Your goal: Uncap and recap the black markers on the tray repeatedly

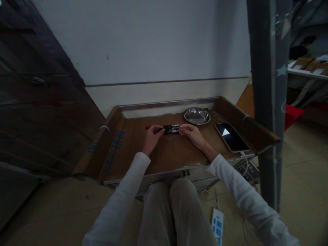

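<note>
Several short black sticks [171, 129] with shiny light marks lie side by side in a small row, low over the cardboard-lined table. I cannot make out their exact kind. My left hand [153, 135] is closed with thumb and fingers on the row's left end. At its right end, my right hand [192, 134] pinches the row in the same way. A small red tip [148, 127] shows just left of my left fingers; what it belongs to is hidden.
A round metal dish [197, 116] stands at the table's back right. Nearer, a phone [232, 137] lies with a white cable [245, 162] plugged in. Cardboard [133, 150] covers the table and its raised sides. A wrapped pillar [269, 102] rises at the right; a power strip [217, 223] lies below.
</note>
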Demonstrator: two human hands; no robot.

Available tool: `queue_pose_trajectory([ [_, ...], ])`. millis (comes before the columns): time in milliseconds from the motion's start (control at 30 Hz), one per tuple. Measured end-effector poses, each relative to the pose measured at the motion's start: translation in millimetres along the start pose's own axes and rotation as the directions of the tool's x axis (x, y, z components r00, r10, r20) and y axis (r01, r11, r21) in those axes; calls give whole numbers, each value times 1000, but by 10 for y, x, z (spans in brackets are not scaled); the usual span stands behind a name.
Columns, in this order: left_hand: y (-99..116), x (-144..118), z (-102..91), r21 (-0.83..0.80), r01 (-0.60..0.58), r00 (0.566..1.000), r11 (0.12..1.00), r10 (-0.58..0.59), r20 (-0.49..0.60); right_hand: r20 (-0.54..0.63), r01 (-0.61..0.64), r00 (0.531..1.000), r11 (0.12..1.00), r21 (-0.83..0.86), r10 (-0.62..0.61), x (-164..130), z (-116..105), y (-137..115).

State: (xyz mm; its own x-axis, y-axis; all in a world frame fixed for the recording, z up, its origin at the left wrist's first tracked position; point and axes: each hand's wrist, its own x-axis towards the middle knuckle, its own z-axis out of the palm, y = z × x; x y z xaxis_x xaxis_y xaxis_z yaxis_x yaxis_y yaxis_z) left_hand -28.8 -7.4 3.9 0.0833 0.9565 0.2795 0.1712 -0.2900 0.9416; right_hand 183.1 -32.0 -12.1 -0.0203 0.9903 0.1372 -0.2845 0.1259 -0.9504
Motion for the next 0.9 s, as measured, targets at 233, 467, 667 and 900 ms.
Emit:
queue_pose_trajectory([
  [233,80,-121,110,279,-114,986,954,75,146,6,78,997,994,-78,-78,-19,25,-47],
  [467,115,-194,115,491,-295,948,820,184,261,106,202,978,939,-279,-179,-56,57,-44],
  [667,146,-240,118,669,-390,921,632,283,270,201,308,949,838,-449,-241,-82,64,-5],
  [900,167,-308,0,567,-442,891,695,266,368,338,391,910,763,-515,-238,-75,43,44],
])
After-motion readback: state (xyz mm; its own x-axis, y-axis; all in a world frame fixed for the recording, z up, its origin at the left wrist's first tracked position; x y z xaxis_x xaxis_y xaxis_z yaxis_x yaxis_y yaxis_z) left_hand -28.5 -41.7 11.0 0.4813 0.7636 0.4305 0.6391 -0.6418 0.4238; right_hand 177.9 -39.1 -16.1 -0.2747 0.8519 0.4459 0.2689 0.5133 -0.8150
